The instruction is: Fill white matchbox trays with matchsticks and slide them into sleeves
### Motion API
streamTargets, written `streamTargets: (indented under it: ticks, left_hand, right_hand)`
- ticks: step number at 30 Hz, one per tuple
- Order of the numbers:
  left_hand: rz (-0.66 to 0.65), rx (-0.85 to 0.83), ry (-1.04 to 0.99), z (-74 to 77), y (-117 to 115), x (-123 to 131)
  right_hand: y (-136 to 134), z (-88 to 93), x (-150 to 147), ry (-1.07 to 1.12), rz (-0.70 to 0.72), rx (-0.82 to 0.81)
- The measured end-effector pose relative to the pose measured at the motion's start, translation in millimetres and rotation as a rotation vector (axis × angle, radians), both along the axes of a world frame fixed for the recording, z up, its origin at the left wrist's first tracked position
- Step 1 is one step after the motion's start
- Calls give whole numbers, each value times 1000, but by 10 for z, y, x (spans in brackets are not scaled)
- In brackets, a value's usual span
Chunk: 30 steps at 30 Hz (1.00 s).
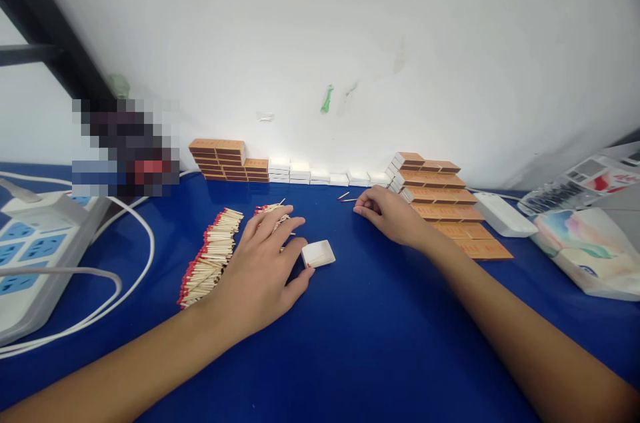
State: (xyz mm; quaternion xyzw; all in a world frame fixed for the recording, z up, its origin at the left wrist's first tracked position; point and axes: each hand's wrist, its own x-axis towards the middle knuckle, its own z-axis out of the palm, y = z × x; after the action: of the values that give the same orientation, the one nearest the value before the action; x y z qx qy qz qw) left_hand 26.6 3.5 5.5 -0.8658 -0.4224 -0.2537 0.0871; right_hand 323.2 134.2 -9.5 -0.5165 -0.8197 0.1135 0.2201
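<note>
Holding both hands (263, 266) near loose matches (215, 260)

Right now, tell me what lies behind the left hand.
Behind the left hand, some loose matches show past and between its fingers. The hand covers the rest, so their number cannot be told.

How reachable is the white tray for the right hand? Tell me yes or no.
Probably yes: blue tabletop lies between the right hand and the white tray, whose facing side is uncovered; the left hand crowds only its opposite side.
</note>
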Motion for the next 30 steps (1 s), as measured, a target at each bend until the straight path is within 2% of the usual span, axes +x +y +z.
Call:
streamTargets:
  ticks: [6, 11, 30]
  left_hand:
    - [-9, 15, 1, 1, -11, 9]
    - [-18, 18, 23, -8, -10, 7]
    - [-45, 9, 17, -20, -16, 28]
  right_hand:
    - [201, -62, 20, 48, 23, 96]
    - [329, -86, 24, 37, 27, 80]
    - [333, -84, -107, 9, 98, 115]
